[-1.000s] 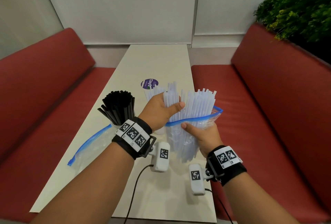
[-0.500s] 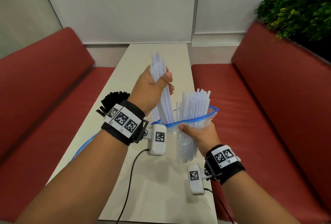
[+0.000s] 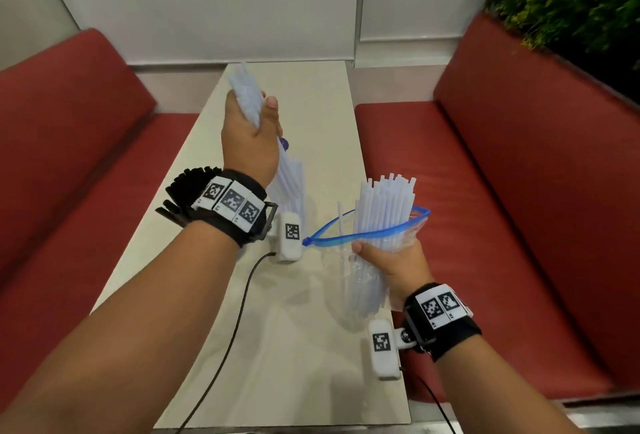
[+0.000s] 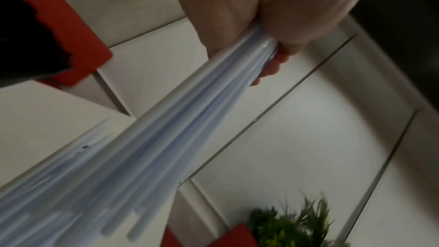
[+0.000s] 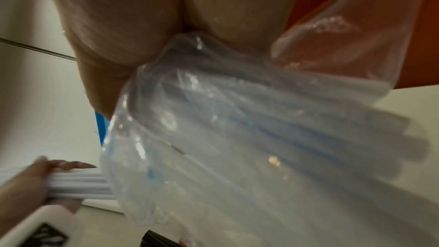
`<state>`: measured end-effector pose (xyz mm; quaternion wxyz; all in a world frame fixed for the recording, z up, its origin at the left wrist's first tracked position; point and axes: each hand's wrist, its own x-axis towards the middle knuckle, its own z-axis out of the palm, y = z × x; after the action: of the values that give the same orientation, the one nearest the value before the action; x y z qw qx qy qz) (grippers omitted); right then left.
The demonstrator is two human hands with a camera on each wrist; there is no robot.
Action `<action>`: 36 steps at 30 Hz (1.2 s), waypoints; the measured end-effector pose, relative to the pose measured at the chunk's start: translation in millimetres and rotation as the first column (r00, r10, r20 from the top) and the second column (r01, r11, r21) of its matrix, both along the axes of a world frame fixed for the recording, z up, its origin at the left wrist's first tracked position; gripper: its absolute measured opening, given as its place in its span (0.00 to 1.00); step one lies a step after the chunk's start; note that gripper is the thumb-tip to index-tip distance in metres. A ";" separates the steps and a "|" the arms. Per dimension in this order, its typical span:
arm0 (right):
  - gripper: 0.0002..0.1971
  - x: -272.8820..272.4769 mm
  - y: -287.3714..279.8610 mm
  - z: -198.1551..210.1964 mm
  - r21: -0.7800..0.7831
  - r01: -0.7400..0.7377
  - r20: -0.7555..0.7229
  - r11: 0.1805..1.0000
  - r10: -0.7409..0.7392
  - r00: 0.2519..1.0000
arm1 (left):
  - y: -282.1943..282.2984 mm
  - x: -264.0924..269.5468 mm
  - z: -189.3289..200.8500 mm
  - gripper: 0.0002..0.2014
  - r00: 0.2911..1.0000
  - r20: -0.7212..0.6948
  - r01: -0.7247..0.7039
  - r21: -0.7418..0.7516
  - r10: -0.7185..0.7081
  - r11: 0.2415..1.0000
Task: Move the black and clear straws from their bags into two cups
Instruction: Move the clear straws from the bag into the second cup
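The left hand (image 3: 250, 137) is raised over the middle of the desk (image 3: 294, 347) with its fingers (image 4: 273, 67) wrapped tight round a bundle of clear straws (image 3: 247, 97), gripped near the upper third so that a short tuft stands above the fist and the long lower part fans out below it. The right hand (image 3: 398, 260) holds the zip-top bag (image 3: 367, 236) upright near the desk's right edge, thumb and fingers clamped on the plastic and on the remaining clear straws (image 3: 384, 205) inside, which poke out past the blue seal. The black straws (image 3: 188, 187) stand behind the left wrist; the cup that presumably holds them is hidden, and the cup meant for the clear ones cannot be made out either. These straws should handle as very light, smooth and slick against each other: stiff enough lengthwise to stand up, easily crushed or kinked if squeezed hard. Loose ones are liable to slide out of a bunch, as the splayed lower ends suggest. A firm, even wrap round the middle of the bundle would keep the ends together better than a grip near one end. The bag is thin, soft film with no stiffness of its own, so it is best held through the film around the straws.
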<state>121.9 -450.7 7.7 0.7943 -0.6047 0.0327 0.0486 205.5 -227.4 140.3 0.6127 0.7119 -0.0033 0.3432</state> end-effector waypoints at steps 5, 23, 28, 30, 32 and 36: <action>0.21 -3.7 -9.4 -5.7 0.018 -0.001 -0.032 1.000 0.001 0.999 | -10.1 20.0 -64.1 0.12 0.978 -0.209 0.028 0.000 -0.028 1.000; 0.20 0.2 -15.6 5.3 0.048 -0.007 -0.008 0.999 0.007 1.000 | -8.7 23.3 -92.5 0.40 0.693 -0.718 0.223 0.311 0.075 0.924; 0.22 6.5 -14.0 5.4 0.056 -0.035 0.018 0.998 0.034 0.999 | -0.7 -1.7 -57.8 0.29 0.865 -0.494 0.107 0.351 0.087 0.930; 0.22 9.2 -11.1 5.7 0.057 -0.049 0.034 0.997 0.047 0.998 | -4.1 -19.9 -42.8 0.17 0.925 -0.381 0.100 0.276 0.013 0.956; 0.23 10.6 -6.4 9.1 0.060 -0.062 0.056 0.996 0.059 0.997 | -9.9 -38.1 -29.7 0.22 0.893 -0.422 0.267 0.226 -0.153 0.937; 0.24 11.2 4.0 19.0 0.053 -0.119 0.145 0.991 0.110 0.983 | -23.1 -63.1 -25.0 0.30 0.764 -0.612 0.550 0.451 -0.205 0.703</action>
<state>133.2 -446.7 26.8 0.8086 -0.5829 -0.0602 0.0521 142.4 -250.4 115.3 0.3870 0.9164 -0.1002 -0.0205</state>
